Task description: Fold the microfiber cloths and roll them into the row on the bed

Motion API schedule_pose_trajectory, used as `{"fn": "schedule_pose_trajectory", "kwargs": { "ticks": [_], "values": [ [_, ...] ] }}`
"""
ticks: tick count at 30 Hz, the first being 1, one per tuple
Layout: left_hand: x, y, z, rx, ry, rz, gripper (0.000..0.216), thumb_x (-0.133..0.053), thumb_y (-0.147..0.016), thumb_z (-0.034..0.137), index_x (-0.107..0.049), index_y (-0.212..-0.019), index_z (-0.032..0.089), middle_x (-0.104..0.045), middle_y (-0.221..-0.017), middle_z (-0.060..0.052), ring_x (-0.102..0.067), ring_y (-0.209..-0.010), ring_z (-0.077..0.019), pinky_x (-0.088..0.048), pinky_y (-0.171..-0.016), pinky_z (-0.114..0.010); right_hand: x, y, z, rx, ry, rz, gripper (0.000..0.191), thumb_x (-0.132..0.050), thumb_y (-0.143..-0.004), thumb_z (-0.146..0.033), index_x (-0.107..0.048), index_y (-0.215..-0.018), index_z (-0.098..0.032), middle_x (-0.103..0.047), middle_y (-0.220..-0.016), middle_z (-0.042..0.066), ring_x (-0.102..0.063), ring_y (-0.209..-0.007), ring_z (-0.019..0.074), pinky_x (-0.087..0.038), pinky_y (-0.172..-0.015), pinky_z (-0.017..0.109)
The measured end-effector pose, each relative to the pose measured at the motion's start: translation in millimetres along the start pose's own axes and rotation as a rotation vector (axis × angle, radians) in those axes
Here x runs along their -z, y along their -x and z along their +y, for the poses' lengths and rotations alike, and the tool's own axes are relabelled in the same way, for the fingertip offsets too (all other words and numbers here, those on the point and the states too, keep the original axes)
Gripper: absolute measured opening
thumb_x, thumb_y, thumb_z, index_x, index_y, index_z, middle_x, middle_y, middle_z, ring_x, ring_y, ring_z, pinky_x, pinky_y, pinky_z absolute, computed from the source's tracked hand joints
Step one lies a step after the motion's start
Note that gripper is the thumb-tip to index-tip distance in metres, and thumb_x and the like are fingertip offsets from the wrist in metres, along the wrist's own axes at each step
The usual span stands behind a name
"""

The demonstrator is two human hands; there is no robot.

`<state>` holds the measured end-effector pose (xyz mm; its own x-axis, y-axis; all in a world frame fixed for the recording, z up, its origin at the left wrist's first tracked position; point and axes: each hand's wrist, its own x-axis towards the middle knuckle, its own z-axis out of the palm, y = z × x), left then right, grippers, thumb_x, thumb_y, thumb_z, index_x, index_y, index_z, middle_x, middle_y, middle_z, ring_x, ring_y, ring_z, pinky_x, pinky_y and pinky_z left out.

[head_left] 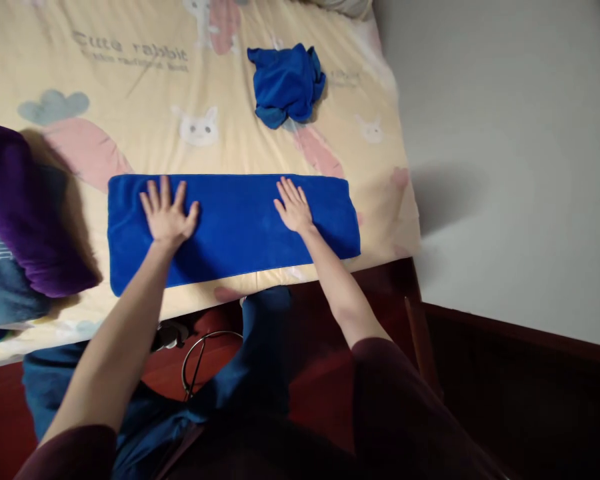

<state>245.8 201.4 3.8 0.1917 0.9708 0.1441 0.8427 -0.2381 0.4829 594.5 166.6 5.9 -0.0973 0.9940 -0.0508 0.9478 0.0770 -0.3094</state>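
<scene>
A blue towel (235, 223) lies flat as a long strip along the near edge of the bed. My left hand (167, 217) rests on its left part, palm down with the fingers spread. On the right part lies my right hand (295, 205), flat, its fingers stretched out and close together. Neither hand grips the cloth. Farther back on the bed sits a crumpled blue cloth (286, 85), apart from both hands.
The bed sheet (200, 87) is pale yellow with rabbits and carrots. At the left are a purple folded cloth (30, 213) and blue-grey fabric (10, 287). A white wall (510, 153) stands to the right. Below the bed edge, a metal ring (187, 360) shows near the red floor.
</scene>
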Motion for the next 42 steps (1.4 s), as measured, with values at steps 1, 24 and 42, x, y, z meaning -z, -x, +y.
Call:
{"fn": "schedule_pose_trajectory", "kwargs": {
  "ticks": [1,24,42],
  "values": [
    [10,0,-16,0.037,-0.046,0.026,0.072,-0.038,-0.099,0.06,-0.037,-0.156,0.016,-0.013,-0.171,-0.009,0.0,-0.156,-0.0376,0.005,-0.124,-0.06,6,5,21,-0.054,0.007,0.018,0.062,-0.026,-0.106,-0.039,-0.018,-0.163,-0.016,-0.014,-0.17,0.005,-0.008,-0.158,0.0211,-0.002,-0.129,0.051],
    [45,-24,-103,0.044,-0.205,-0.028,0.078,-0.032,-0.103,0.059,-0.021,-0.159,0.005,-0.012,-0.168,-0.021,-0.008,-0.156,-0.0313,-0.005,-0.125,-0.054,36,16,209,-0.117,0.448,0.076,0.063,-0.013,-0.108,-0.038,-0.018,-0.161,-0.003,-0.022,-0.166,0.021,-0.013,-0.157,0.019,-0.018,-0.125,0.046],
    [103,252,-78,0.05,-0.234,-0.055,0.07,-0.026,-0.1,0.042,-0.028,-0.158,0.003,-0.024,-0.165,-0.02,-0.02,-0.155,-0.0326,-0.017,-0.126,-0.053,43,196,95,-0.521,0.192,0.01,0.07,-0.02,-0.103,-0.044,-0.028,-0.16,-0.004,-0.02,-0.167,0.015,-0.014,-0.157,0.0255,-0.008,-0.128,0.051]
  ]
}}
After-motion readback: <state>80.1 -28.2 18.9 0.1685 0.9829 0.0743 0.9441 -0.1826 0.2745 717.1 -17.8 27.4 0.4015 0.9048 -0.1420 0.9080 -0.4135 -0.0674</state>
